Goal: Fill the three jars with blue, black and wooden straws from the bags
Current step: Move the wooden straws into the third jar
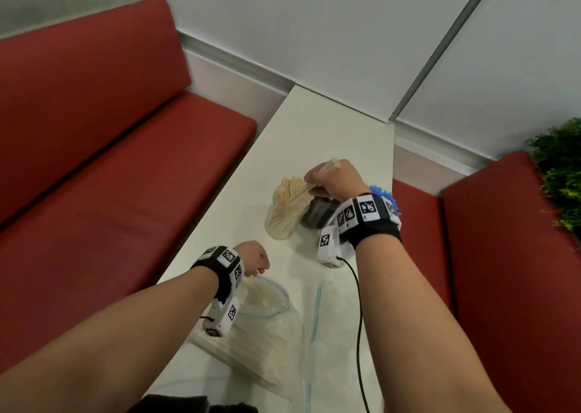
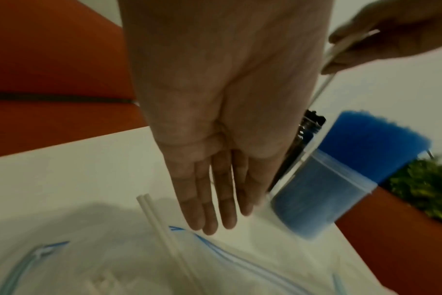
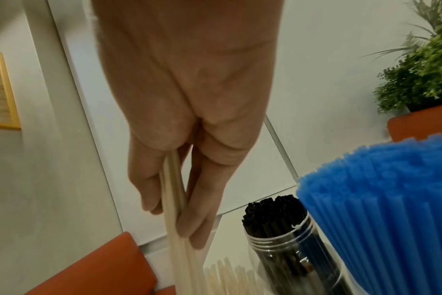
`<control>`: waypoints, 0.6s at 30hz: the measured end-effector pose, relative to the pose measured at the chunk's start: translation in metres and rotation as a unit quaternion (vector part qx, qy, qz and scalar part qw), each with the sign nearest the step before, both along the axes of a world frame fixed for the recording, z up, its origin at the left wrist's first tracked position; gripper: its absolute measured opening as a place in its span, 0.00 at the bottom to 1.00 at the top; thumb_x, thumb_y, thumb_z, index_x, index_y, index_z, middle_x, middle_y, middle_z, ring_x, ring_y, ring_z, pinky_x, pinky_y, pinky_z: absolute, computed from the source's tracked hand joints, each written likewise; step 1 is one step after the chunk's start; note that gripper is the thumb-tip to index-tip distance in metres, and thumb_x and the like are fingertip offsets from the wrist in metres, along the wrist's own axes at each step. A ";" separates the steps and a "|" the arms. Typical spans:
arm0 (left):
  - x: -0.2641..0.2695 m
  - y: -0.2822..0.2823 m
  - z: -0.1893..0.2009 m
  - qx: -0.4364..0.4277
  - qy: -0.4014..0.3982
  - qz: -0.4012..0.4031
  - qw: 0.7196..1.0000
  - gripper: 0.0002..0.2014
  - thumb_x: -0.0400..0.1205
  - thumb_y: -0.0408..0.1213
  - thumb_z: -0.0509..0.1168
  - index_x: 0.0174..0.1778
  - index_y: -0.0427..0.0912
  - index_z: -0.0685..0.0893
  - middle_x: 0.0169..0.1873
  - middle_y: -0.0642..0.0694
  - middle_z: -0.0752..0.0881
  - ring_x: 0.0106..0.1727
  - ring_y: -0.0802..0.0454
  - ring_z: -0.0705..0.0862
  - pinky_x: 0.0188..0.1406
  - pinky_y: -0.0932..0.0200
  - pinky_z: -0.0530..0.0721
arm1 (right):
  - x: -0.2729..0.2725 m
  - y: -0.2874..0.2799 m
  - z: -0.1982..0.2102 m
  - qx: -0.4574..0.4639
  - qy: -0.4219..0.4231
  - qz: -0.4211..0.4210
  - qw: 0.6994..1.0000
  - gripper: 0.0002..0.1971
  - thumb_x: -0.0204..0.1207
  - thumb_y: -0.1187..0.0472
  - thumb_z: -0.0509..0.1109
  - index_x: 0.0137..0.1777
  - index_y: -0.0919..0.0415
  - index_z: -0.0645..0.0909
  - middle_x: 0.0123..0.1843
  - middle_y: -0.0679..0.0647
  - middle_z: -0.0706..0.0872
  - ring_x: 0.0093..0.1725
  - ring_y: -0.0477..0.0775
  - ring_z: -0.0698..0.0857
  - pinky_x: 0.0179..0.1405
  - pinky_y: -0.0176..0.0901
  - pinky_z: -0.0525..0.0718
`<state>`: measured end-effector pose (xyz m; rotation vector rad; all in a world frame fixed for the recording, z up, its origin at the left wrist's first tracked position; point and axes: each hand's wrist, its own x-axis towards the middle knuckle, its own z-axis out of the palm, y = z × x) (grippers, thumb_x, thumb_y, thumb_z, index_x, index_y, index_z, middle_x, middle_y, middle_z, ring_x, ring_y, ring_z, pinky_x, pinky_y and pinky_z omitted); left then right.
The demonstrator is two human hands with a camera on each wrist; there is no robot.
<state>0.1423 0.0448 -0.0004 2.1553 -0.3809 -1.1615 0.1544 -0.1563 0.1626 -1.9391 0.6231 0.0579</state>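
Observation:
My right hand (image 1: 327, 178) grips a small bundle of wooden straws (image 3: 176, 249) and holds it slanted over the clear jar of wooden straws (image 1: 281, 220), which is packed full. Right beside that jar stands the jar of black straws (image 3: 278, 239), and behind my right wrist the jar of blue straws (image 2: 316, 199). My left hand (image 2: 215, 199) hovers with straight fingers just over the open mouth of a clear zip bag (image 1: 267, 302). Two pale straws (image 2: 159, 225) poke out of that mouth. The left thumb is hidden.
A second flat zip bag (image 1: 333, 318) lies to the right of the first on the white table (image 1: 314, 129). A black cable (image 1: 358, 302) hangs from my right wrist. Red benches (image 1: 94, 161) flank the table, and a green plant (image 1: 562, 176) stands far right.

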 end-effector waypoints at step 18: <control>-0.022 0.022 -0.052 0.172 -0.246 -0.369 0.879 0.22 0.74 0.35 0.70 0.63 0.44 0.73 0.63 0.42 0.74 0.62 0.42 0.75 0.55 0.47 0.80 | 0.016 0.019 -0.069 -0.101 -0.066 -0.020 0.992 0.16 0.76 0.59 0.80 0.63 0.55 0.86 0.58 0.54 0.86 0.57 0.53 0.85 0.58 0.45 0.83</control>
